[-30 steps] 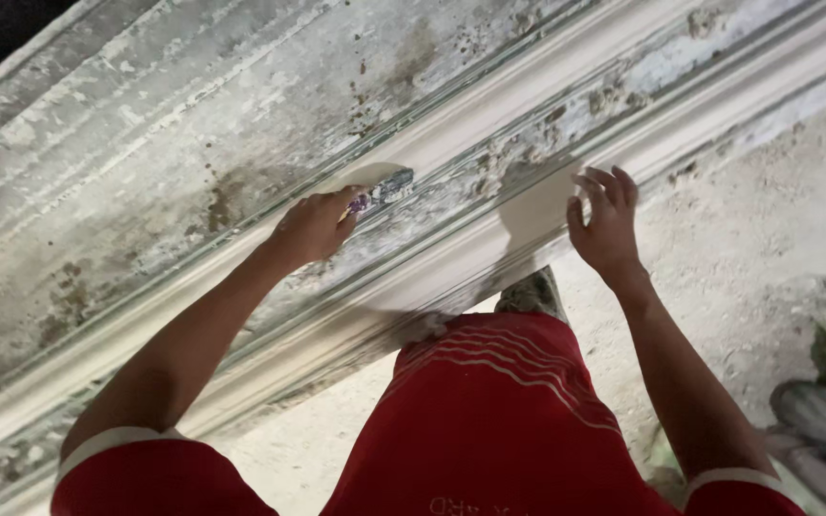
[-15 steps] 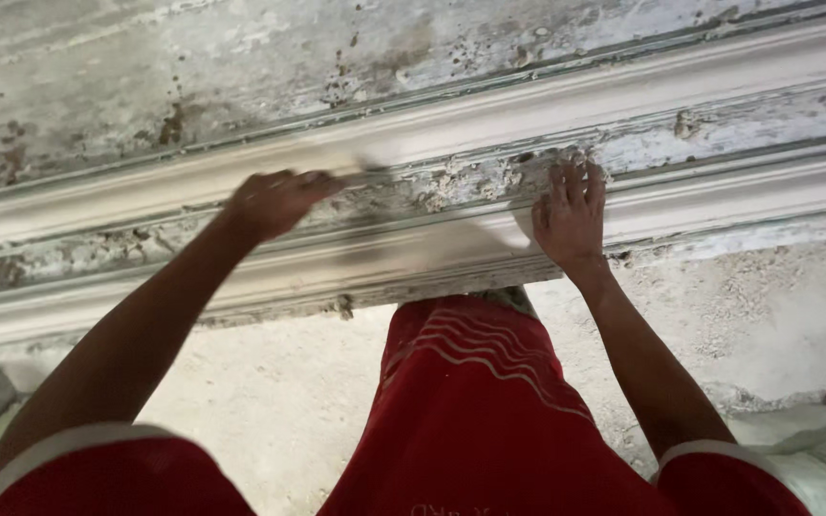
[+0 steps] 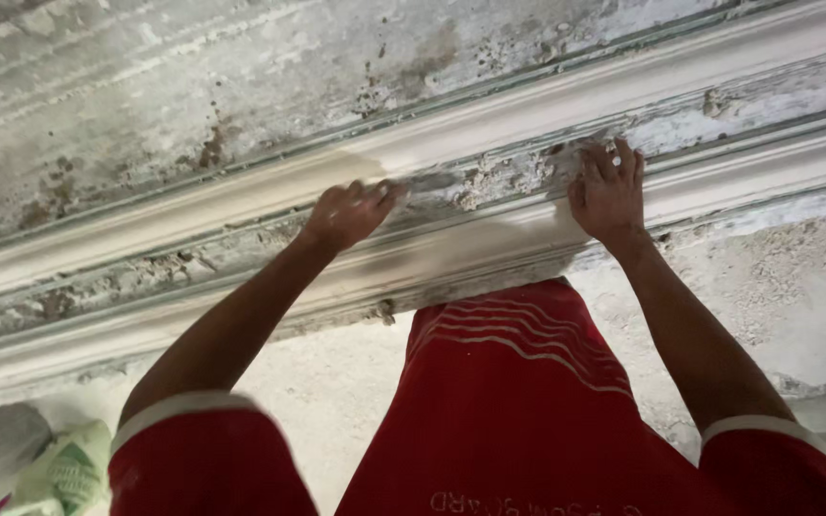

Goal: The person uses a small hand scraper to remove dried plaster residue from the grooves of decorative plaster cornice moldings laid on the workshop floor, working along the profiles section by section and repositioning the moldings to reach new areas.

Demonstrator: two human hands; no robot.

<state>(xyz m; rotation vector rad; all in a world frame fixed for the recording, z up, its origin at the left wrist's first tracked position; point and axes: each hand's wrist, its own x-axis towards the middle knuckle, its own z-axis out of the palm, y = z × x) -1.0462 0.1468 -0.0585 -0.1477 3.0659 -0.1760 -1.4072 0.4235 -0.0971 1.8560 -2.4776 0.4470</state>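
**Inspector:** What is the left hand (image 3: 348, 212) doing?

**Assistant:** It is closing its fingers around a scraper (image 3: 424, 182), whose blade is sticking out past the fingertips and lying against the rough channel of the moulding (image 3: 489, 124). The tool is blurred, so I cannot tell the blade's angle.

**Inspector:** And the right hand (image 3: 609, 191)?

**Assistant:** It is holding nothing. Its fingers are spreading flat on the moulding, tips touching the flaking patch (image 3: 504, 177) that lies between the two hands.

**Inspector:** Where is the work sitting relative to the fingers?

**Assistant:** The patch is beginning just beyond the blade tip and is running up to the right fingertips. Smoother ribs are lying just above and below both sets of fingers.

**Inspector:** Your judgement on doing this well?

**Assistant:** In my view the blade should be staying low against the channel, so it is lifting loose crust rather than gouging the sound ribs beside the knuckles. The right fingers are bracing usefully, but they are sitting in the blade's line; they ought to be keeping clear of it. Strokes should be kept short, since the crust looks brittle.

**Inspector:** Anything else nearby?

**Assistant:** A pale bag (image 3: 54, 468) is lying well below the left elbow.
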